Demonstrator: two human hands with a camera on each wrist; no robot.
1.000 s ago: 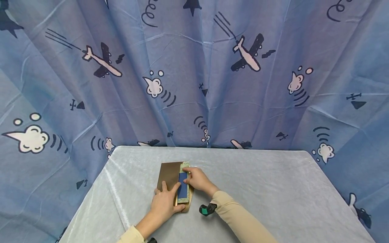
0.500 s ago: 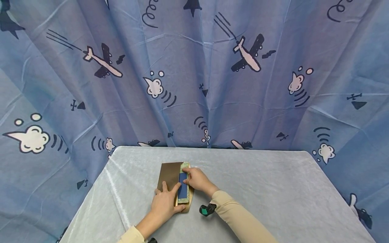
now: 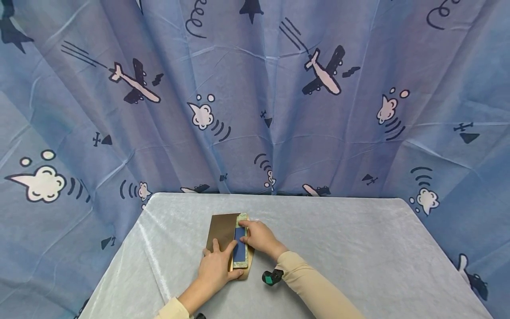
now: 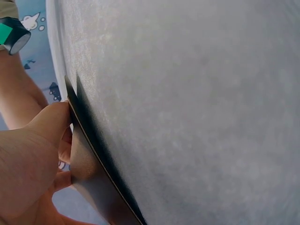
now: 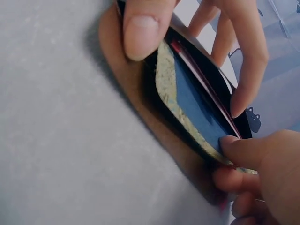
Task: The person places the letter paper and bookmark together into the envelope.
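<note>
A brown, stiff folder-like cover [image 3: 222,228] stands partly spread on the table, left of centre in the head view. Inside it shows a blue panel [image 3: 239,251] with a yellow-green patterned border [image 5: 167,82]. My left hand [image 3: 214,268] holds the cover, its thumb at the near edge and its fingers across the brown face. With thumb and fingers, my right hand [image 3: 260,237] pinches the patterned border at the far right side. A thin reddish strip [image 5: 206,84] runs along the opening in the right wrist view; what lies deeper is hidden.
A pale grey velvety cloth covers the table [image 3: 338,248]. Behind its far edge hangs a blue curtain [image 3: 255,110] printed with planes and clouds. A black strap device with a green patch [image 3: 272,277] sits at the right wrist.
</note>
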